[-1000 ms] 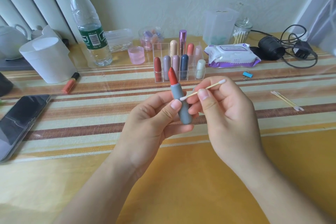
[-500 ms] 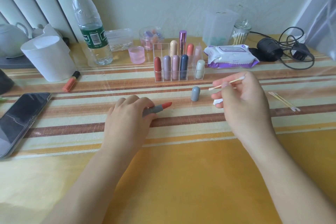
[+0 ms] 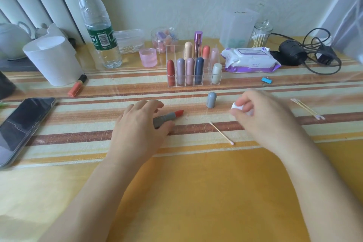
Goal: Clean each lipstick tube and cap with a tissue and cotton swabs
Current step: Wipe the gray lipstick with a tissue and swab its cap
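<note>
One grey lipstick tube (image 3: 167, 119), red bullet exposed, is laid on the striped bench (image 3: 78, 143), its base covered by the left hand (image 3: 137, 127); whether that grip is closed on it cannot be told. The grey cap (image 3: 211, 100) is stood upright just beyond. A white tissue wad (image 3: 235, 105) is pinched in the blurred grip of the right hand (image 3: 261, 118). One cotton swab (image 3: 221, 132) is laid between the hands.
</note>
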